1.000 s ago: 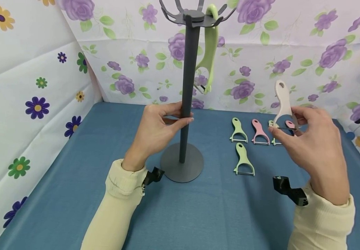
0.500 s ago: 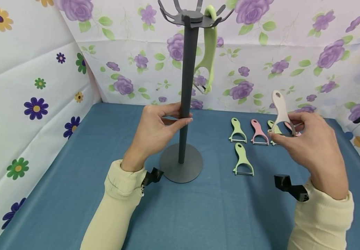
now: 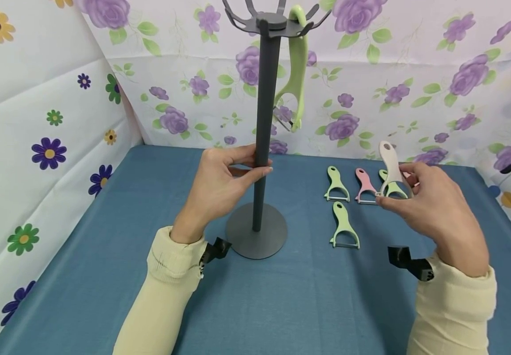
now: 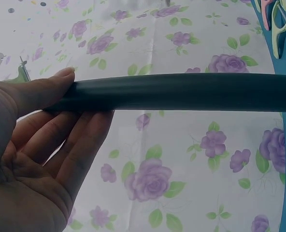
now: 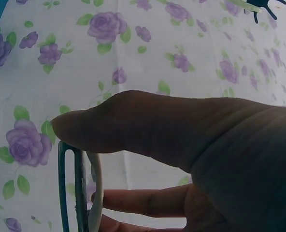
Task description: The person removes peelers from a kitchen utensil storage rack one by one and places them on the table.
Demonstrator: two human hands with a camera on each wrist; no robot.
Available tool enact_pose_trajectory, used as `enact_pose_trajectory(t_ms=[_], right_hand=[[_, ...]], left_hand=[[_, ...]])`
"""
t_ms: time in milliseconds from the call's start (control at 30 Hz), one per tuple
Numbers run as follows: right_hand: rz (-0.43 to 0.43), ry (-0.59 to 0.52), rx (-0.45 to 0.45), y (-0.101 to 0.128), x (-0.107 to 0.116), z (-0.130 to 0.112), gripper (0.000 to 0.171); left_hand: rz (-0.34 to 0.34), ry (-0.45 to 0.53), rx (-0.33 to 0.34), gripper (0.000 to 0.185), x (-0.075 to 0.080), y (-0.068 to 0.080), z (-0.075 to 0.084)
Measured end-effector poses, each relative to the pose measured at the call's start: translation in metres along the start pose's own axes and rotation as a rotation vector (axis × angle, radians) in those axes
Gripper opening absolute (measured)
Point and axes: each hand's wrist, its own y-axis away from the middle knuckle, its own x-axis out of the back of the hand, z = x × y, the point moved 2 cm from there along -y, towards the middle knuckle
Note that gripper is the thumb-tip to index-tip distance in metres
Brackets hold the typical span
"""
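Observation:
My left hand (image 3: 221, 185) grips the dark grey pole (image 3: 267, 98) of an upright stand around its middle, thumb in front and fingers behind. In the left wrist view the thumb and fingers pinch the pole (image 4: 181, 92). A green peeler (image 3: 298, 69) hangs from one hook of the rack (image 3: 274, 22) on top. My right hand (image 3: 437, 212) holds a white peeler (image 3: 390, 160) by its blade end, handle pointing up. The right wrist view shows the thumb on one end of its blade (image 5: 80, 188) and fingers at the other side.
On the blue cloth (image 3: 290, 305) lie a green peeler (image 3: 337, 185), a pink peeler (image 3: 363, 182) and another green peeler (image 3: 343, 222). A further green one (image 3: 383, 175) is partly covered by the white peeler. The stand's round base (image 3: 242, 236) sits left of them. Flowered sheets (image 3: 166, 84) rise behind.
My right hand has moved down and a little left with the white peeler, whose handle now tips over the peelers behind it. The left hand keeps its grip on the pole.

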Motion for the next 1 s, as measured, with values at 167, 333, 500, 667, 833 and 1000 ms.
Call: enact_pose_trajectory(t_ms=[167,333,500,667,833,1000], right_hand=[[-0.099,0.019,-0.010,-0.007,-0.004,0.004,0.098],[-0.173,0.037,-0.017,-0.012,-0.009,0.010,0.093],[-0.223,0.029,-0.018,-0.017,-0.013,0.015,0.091],[-0.257,0.018,-0.036,-0.021,-0.018,0.020,0.089],[-0.281,-0.003,-0.059,-0.022,-0.023,0.023,0.085],[-0.319,-0.005,-0.095,-0.024,-0.026,0.027,0.085]], left_hand=[[0.002,-0.004,-0.011,0.036,0.000,0.000,0.000],[-0.001,-0.013,-0.015,0.036,0.000,0.000,0.000],[-0.001,-0.016,-0.009,0.037,-0.001,0.000,0.001],[-0.003,-0.017,-0.014,0.036,0.000,0.000,0.001],[-0.004,-0.021,-0.016,0.035,0.000,0.000,0.000],[-0.005,-0.019,-0.016,0.035,0.000,0.000,0.000]])
